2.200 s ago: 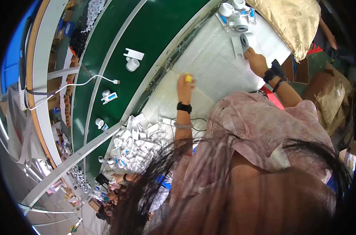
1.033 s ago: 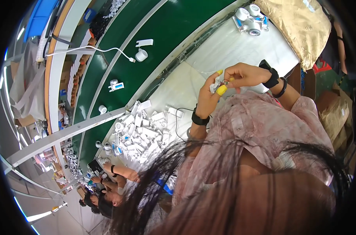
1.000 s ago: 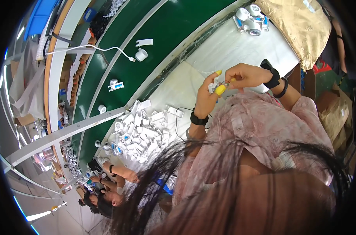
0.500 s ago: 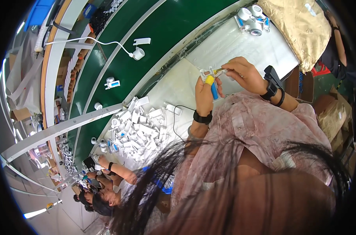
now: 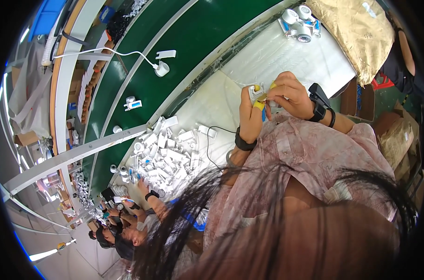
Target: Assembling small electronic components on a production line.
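Note:
Over the near part of the worktable, my left hand (image 5: 250,120) is closed around a small white plastic housing (image 5: 252,94). A blue cylinder shows below the housing, between my fingers and partly hidden. Yellow coverings show at some fingertips. My right hand (image 5: 292,96) meets the housing from the right, its fingers pinched together at the part's edge. Something thin seems to be between those fingertips, too small to name. Dark bands circle both wrists, and the right one carries a black device (image 5: 320,99).
A heap of white plastic parts (image 5: 167,154) lies to the left. Finished-looking white round-headed units (image 5: 299,25) stand at the far right beside a gold-brown wrapping sheet (image 5: 356,35). The green conveyor (image 5: 174,37) carries a few white pieces. A co-worker's hand (image 5: 144,187) is at the heap.
Both my hands have come slightly nearer to me and closer together, and the housing has turned. The co-worker's hand has moved onto the heap.

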`<act>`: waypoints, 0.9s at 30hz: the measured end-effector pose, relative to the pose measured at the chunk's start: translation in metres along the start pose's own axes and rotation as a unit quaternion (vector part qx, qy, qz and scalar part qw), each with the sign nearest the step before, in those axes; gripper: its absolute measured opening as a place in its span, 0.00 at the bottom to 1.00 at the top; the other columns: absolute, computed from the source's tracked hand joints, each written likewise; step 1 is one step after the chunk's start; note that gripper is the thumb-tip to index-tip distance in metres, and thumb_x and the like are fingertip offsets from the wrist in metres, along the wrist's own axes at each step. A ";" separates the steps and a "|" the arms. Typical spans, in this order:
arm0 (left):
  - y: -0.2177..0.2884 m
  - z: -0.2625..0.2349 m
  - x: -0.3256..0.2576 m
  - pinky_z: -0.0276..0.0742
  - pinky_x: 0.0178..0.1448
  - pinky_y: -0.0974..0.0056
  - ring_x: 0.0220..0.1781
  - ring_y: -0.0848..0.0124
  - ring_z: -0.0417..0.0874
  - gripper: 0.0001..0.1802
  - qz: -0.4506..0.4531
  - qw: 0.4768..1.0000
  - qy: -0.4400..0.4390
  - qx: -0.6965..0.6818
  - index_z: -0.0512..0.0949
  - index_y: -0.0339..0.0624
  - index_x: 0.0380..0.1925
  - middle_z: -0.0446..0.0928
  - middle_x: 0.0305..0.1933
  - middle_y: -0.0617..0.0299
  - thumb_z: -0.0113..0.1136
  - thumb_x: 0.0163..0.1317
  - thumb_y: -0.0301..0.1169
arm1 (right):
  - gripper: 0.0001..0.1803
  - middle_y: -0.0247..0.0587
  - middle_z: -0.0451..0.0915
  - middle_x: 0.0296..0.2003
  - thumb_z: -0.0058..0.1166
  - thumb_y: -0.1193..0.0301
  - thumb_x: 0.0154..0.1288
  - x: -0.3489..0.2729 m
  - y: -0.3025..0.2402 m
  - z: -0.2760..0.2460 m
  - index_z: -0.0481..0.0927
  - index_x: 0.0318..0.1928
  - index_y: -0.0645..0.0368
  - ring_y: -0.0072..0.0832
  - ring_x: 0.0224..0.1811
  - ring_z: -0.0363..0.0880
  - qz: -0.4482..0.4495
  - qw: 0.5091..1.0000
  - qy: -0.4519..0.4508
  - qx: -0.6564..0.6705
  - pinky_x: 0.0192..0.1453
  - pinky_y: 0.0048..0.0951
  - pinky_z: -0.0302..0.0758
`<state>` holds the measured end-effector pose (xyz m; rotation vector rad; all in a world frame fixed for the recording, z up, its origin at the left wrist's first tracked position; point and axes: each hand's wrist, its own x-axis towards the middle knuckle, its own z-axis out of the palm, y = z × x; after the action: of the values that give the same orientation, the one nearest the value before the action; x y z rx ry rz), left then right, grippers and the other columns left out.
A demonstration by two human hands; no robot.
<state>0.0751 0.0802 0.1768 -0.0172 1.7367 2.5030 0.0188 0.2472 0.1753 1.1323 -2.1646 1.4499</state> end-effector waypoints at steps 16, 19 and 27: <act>0.006 0.005 -0.003 0.69 0.24 0.71 0.23 0.75 0.72 0.16 -0.002 0.999 -0.007 0.037 0.61 0.35 0.52 0.71 0.32 0.59 0.37 0.63 0.19 | 0.13 0.36 0.73 0.33 0.67 0.81 0.48 0.000 0.001 0.001 0.82 0.36 0.56 0.36 0.39 0.72 -0.014 1.000 0.015 0.006 0.45 0.33 0.70; 0.003 0.003 -0.003 0.69 0.25 0.71 0.23 0.76 0.71 0.16 -0.003 0.998 -0.014 0.053 0.61 0.35 0.51 0.70 0.32 0.59 0.37 0.64 0.19 | 0.13 0.36 0.73 0.33 0.66 0.81 0.48 -0.001 0.003 0.002 0.82 0.36 0.56 0.36 0.39 0.72 -0.013 1.000 0.012 0.007 0.44 0.33 0.70; 0.002 0.003 -0.007 0.69 0.26 0.72 0.23 0.77 0.71 0.19 0.003 0.999 -0.013 0.030 0.62 0.32 0.56 0.71 0.34 0.61 0.39 0.65 0.20 | 0.13 0.36 0.74 0.32 0.66 0.82 0.48 0.002 0.000 0.002 0.81 0.36 0.56 0.36 0.38 0.72 0.004 1.000 0.004 0.009 0.44 0.33 0.69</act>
<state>0.0824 0.0820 0.1801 0.0256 1.8019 2.4430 0.0180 0.2447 0.1752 1.1241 -2.1571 1.4778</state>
